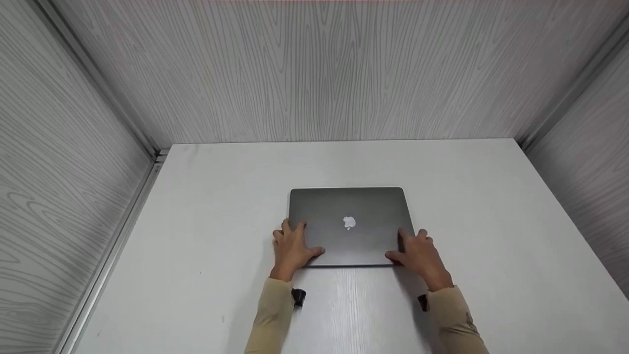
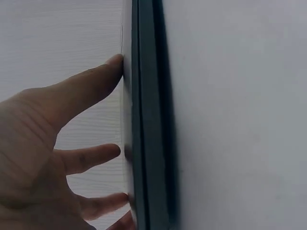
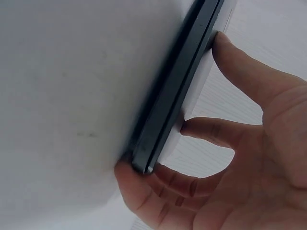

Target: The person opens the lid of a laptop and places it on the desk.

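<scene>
A grey laptop (image 1: 366, 209) with a white apple logo (image 1: 349, 222) lies closed on the white table. My left hand (image 1: 291, 248) holds it at the near left corner, thumb and forefinger on the lid, other fingers along the left edge. In the left wrist view, that thumb (image 2: 91, 86) touches the lid beside the dark front edge (image 2: 148, 120). At the near right corner my right hand (image 1: 421, 254) grips the laptop. In the right wrist view, thumb and forefinger rest on the lid while another finger (image 3: 132, 184) wraps round the corner.
The white table (image 1: 221, 206) extends around the laptop. Wood-grain panels stand along the back (image 1: 319, 73), left (image 1: 59, 172) and right (image 1: 589, 147). Small dark devices show at the left sleeve (image 1: 272, 309) and right sleeve (image 1: 449, 309).
</scene>
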{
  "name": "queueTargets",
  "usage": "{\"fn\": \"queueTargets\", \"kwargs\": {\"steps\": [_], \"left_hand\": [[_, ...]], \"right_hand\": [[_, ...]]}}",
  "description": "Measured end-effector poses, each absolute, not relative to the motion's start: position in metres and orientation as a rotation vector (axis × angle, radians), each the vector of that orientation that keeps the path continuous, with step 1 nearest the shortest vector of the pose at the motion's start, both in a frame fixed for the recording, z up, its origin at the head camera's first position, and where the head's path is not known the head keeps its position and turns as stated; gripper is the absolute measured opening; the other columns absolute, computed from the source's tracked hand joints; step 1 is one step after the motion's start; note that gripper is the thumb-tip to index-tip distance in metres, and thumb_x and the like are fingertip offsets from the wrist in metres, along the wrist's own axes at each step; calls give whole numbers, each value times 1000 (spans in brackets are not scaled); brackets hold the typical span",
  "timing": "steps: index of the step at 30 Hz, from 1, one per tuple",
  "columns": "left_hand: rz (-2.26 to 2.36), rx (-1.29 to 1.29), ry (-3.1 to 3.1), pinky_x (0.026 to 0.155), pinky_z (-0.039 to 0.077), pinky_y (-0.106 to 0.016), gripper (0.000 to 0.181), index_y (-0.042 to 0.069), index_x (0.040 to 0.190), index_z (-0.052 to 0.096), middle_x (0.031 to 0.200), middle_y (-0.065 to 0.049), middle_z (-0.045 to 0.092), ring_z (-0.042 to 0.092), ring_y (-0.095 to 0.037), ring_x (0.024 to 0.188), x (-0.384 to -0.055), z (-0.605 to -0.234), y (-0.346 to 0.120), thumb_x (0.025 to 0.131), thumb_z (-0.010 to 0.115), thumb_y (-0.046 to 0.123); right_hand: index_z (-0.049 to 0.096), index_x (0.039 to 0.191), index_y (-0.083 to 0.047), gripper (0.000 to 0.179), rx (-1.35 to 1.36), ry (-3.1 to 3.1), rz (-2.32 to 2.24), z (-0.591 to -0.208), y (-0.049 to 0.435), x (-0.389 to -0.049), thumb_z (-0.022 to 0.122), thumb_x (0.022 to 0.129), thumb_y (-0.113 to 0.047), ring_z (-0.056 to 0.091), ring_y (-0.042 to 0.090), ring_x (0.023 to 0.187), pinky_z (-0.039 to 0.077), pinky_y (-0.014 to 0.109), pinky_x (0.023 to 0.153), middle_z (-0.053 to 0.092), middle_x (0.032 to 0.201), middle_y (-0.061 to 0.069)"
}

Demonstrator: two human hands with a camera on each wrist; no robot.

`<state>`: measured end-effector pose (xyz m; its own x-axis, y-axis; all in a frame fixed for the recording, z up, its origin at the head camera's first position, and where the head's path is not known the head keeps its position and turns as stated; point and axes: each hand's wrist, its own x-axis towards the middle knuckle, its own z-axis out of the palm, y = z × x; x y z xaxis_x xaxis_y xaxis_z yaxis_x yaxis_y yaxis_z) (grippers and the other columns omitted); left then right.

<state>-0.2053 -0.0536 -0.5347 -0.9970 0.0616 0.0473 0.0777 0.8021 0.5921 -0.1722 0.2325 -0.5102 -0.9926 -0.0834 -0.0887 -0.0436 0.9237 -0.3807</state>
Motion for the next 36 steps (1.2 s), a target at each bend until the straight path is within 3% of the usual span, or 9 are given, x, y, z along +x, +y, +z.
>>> {"fn": "queueTargets", "kwargs": {"steps": [5,11,19,25,29,36], "left_hand": [[-934,-122,-2990,93,43,-57,75,-6,134,59,129,-35,48,44,-46,109,-196,-533,-55,76,91,30],[-854,-185,-3041,83,47,-51,70,-9,131,60,114,-32,50,44,-40,102,-184,-528,-55,78,90,26],[-820,-241,-3038,79,50,-50,67,-11,125,62,107,-31,52,47,-40,99,-181,-525,-55,76,92,24],[-836,-197,-3033,80,51,-52,63,-11,117,65,103,-29,53,48,-40,99,-181,-527,-55,72,94,23],[-823,-199,-3033,78,51,-51,58,-10,110,67,99,-28,54,49,-40,97,-183,-526,-53,71,95,23],[-839,-170,-3033,78,50,-50,62,-11,114,66,101,-28,54,48,-40,97,-184,-524,-51,70,95,23]], "right_hand": [[51,137,16,69,-124,2946,-560,-508,233,-175,79,90,-27,57,49,96,53,58,78,50,111,40],[48,138,17,73,-113,2899,-568,-505,236,-183,80,89,-27,56,48,100,52,58,82,49,114,40],[47,138,19,75,-89,2834,-631,-505,239,-194,82,87,-23,51,50,108,50,61,88,46,118,41],[52,133,17,70,-56,2800,-658,-507,236,-197,84,85,-21,49,44,104,50,59,86,49,114,36],[53,131,16,66,-56,2791,-646,-506,237,-200,83,85,-20,48,47,107,50,61,87,48,114,36],[50,135,15,72,-89,2792,-617,-501,240,-205,83,85,-23,46,53,114,48,64,90,46,119,39]]}}
